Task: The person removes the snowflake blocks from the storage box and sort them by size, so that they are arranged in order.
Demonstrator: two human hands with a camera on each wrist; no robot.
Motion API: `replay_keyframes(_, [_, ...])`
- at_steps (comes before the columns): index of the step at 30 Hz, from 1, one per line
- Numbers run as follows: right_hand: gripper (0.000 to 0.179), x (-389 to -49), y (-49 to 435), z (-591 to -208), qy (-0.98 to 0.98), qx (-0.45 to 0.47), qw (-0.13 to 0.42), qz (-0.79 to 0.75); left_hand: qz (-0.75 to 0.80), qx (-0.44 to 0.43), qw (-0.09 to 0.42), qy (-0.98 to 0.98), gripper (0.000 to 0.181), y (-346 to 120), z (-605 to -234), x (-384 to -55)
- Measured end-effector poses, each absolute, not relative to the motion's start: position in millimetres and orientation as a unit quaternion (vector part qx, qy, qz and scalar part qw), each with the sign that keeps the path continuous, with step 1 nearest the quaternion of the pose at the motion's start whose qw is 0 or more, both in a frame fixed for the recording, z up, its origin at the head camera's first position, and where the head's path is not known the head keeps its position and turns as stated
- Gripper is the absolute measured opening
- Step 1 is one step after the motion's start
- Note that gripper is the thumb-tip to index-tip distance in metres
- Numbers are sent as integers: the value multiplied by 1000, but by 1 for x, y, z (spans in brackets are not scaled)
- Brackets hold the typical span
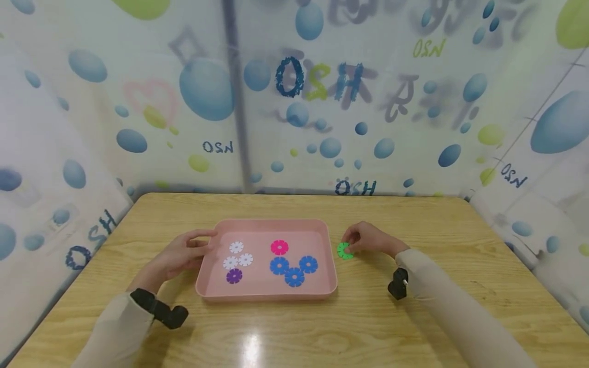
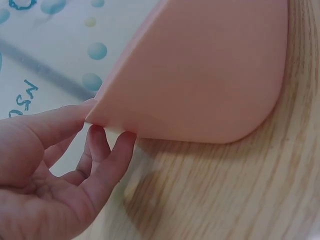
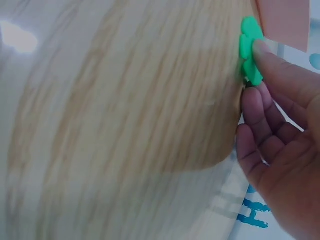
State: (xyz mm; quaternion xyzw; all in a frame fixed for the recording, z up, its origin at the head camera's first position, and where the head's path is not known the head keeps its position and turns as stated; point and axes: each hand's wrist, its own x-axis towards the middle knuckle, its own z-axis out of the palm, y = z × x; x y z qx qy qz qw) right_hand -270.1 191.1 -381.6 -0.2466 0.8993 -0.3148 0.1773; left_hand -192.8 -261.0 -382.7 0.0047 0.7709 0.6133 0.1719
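Note:
A shallow pink tray (image 1: 267, 295) lies on the table. My left hand (image 1: 184, 254) pinches its left rim; in the left wrist view the thumb is at the edge of the tray wall (image 2: 200, 75) and other fingertips press against its side. To the right of the tray, my right hand (image 1: 370, 239) pinches a green notched plastic disc (image 1: 343, 251) between thumb and fingers. The right wrist view shows this green disc (image 3: 250, 50) tilted nearly edge-on. Inside the tray are three white discs (image 1: 236, 247), a purple disc (image 1: 234, 276), a pink disc (image 1: 279, 247) and three blue discs (image 1: 294, 277).
The wooden table (image 1: 368, 327) runs back to a wall hanging (image 1: 276, 138) printed with blue and green drops and letters. A black camera mount (image 1: 158, 309) is strapped to the left wrist, another camera mount (image 1: 398, 284) to the right.

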Motion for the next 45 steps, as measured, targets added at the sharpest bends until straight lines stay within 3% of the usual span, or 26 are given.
replay_keyframes(18, [23,-274,189,-376,882,-272,150,-353,614,-2,169,771,55,-264,-385,-189])
replay_keyframes(29, [29,-270,139,-343,862,-344,148,-341,609,-5,171,774,55,-265,-381,-193])
replay_keyframes(45, [35,-274,57,-338,854,-355,234,-299,622,0,169,764,53,-263,-383,-193])
